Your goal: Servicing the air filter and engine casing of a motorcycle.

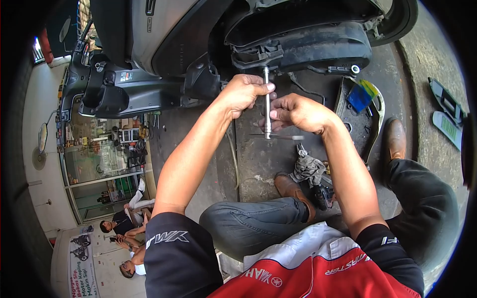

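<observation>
A slim chrome T-handle socket wrench [268, 107] runs lengthwise between my hands, its far end against the black underside of a scooter's engine cover [323, 47]. My left hand [242, 94] is closed on the shaft near that end, thumb laid along it. Lower down, my right hand [298, 114] has its fingers curled round the shaft, just above the crossbar. The crossbar's right end looks smeared. The bolt or fitting at the wrench's tip is too small to make out.
Right of my hands, a tray [380, 111] holds a blue-and-yellow packet [361, 96] and small parts. A grey rag [309, 167] and a black power tool [323, 196] lie near my boot. Plastic panels [447, 126] rest far right. Seated people [130, 218] are at the left.
</observation>
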The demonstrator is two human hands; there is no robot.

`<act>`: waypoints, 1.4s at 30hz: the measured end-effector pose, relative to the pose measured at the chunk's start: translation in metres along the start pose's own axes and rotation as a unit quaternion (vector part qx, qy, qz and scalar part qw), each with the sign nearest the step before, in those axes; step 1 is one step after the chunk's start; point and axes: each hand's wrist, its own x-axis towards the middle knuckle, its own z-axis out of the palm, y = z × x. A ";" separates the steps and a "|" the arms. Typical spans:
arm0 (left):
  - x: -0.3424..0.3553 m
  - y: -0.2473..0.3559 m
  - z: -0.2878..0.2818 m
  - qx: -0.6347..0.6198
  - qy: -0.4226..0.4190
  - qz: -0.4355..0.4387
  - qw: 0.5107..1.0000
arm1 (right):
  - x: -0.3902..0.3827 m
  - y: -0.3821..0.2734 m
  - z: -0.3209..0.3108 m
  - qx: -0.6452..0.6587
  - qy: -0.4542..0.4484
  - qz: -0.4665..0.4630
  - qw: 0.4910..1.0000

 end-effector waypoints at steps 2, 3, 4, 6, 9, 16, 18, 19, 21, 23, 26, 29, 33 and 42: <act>0.001 0.001 0.002 0.033 0.020 -0.007 0.999 | 0.000 0.000 0.000 0.004 -0.006 0.016 1.000; 0.001 0.001 0.002 0.064 0.041 0.006 0.997 | 0.000 0.000 0.000 0.004 -0.005 0.014 1.000; 0.001 0.000 0.001 0.072 0.058 -0.013 0.996 | 0.000 0.000 0.000 0.008 -0.001 0.007 1.000; 0.002 0.000 -0.001 -0.087 -0.048 0.000 0.995 | 0.000 -0.001 0.000 0.012 0.004 -0.001 1.000; 0.005 -0.001 -0.008 -0.081 -0.060 0.018 0.995 | 0.000 -0.003 -0.001 -0.001 0.009 -0.014 1.000; 0.008 -0.001 -0.009 -0.021 -0.049 -0.003 0.999 | -0.001 -0.005 0.000 0.021 0.012 -0.013 1.000; 0.007 0.000 -0.009 -0.060 -0.070 0.018 0.996 | -0.003 -0.006 0.001 0.045 0.030 -0.030 0.998; 0.006 0.000 -0.010 -0.088 -0.062 0.007 0.994 | -0.003 -0.006 0.001 0.042 0.026 -0.029 0.998; 0.006 0.000 -0.009 -0.054 -0.050 0.033 0.997 | -0.004 -0.008 0.002 0.041 0.026 -0.022 0.999; 0.005 0.001 -0.008 0.066 0.023 0.018 0.997 | -0.005 -0.010 0.002 0.033 0.023 -0.023 0.999; 0.002 0.000 -0.008 -0.038 -0.028 0.008 0.999 | -0.006 -0.011 0.001 0.024 0.027 -0.011 0.999; 0.003 -0.001 -0.007 -0.158 -0.111 0.038 0.980 | -0.005 -0.010 -0.001 0.032 0.022 -0.010 0.999; 0.006 -0.001 -0.004 0.019 0.017 0.021 0.999 | 0.000 -0.005 -0.002 0.014 -0.007 -0.004 1.000; 0.004 -0.005 -0.007 -0.033 -0.038 0.039 0.998 | 0.000 -0.005 -0.004 -0.004 0.014 -0.024 1.000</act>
